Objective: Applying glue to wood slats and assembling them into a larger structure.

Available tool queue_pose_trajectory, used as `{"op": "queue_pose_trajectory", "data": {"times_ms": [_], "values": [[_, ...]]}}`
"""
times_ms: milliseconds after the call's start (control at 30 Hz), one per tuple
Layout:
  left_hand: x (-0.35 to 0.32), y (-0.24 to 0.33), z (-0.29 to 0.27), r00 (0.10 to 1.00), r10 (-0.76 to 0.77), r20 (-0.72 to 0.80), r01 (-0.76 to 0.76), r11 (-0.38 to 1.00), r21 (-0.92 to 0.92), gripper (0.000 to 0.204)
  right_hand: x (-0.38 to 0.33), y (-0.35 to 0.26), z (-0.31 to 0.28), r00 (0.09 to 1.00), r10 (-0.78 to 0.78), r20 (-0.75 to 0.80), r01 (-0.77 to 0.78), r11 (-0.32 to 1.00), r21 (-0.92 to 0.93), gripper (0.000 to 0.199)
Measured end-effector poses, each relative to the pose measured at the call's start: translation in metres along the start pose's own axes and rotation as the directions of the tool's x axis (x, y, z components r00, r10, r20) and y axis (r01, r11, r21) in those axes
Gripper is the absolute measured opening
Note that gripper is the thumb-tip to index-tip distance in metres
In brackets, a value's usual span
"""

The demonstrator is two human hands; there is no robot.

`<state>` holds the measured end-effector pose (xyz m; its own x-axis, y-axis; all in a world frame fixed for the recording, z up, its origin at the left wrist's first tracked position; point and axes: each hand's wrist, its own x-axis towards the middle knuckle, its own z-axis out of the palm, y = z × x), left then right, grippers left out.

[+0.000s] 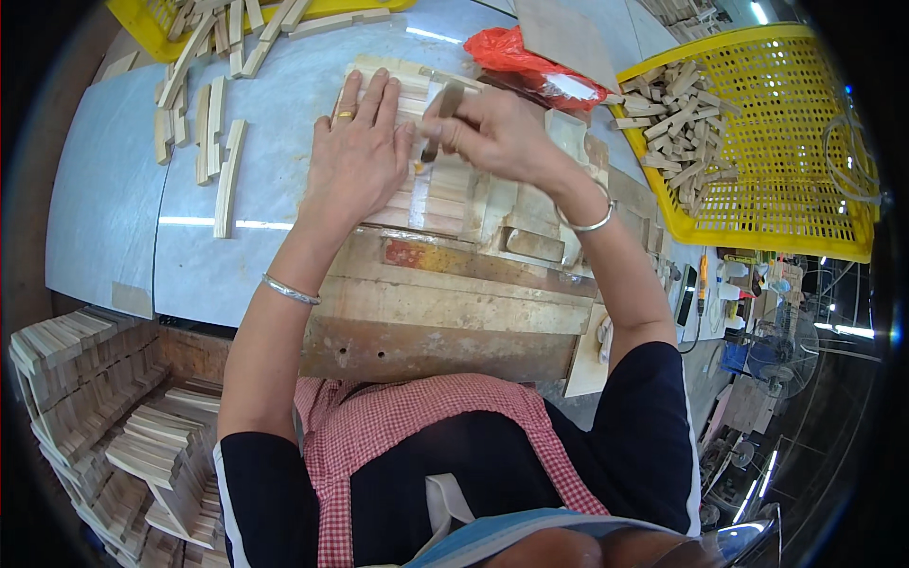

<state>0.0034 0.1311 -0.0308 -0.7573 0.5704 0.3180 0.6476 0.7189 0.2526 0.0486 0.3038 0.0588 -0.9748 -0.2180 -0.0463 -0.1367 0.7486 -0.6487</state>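
My left hand [360, 151] lies flat on a row of pale wooden strips [443, 204], its fingers stretched out. The strips sit side by side in a wooden jig [454, 293] at the front of the table. Just right of it, my right hand [502, 133] is closed around a brown handheld piece [444, 106] held over the strips. Motion blurs that piece, and my fingers partly cover it, so its kind does not show. A pale lengthwise band [423, 194] crosses the strips between my hands.
Loose wooden sticks [227, 180] lie on the table at the left, near a yellow basket [147, 24]. Another yellow basket [786, 104] holds short wood pieces at the right. A red plastic bag [511, 57] lies behind the jig. Stacked wood [161, 445] fills the lower left.
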Motion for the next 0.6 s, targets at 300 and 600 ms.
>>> {"op": "queue_pose_trajectory", "data": {"times_ms": [300, 600], "values": [[0.000, 0.000, 0.005, 1.000, -0.010, -0.013, 0.010, 1.000, 0.023, 0.053, -0.070, -0.021, 0.062, 0.935, -0.278, -0.219, 0.281, 0.960, -0.018, 0.015], [0.001, 0.002, 0.003, 1.000, -0.019, 0.002, 0.019, 1.000, 0.024, 0.052, -0.059, -0.022, 0.078, 0.877, -0.360, -0.317, 0.231, 0.896, -0.379, 0.008]]}}
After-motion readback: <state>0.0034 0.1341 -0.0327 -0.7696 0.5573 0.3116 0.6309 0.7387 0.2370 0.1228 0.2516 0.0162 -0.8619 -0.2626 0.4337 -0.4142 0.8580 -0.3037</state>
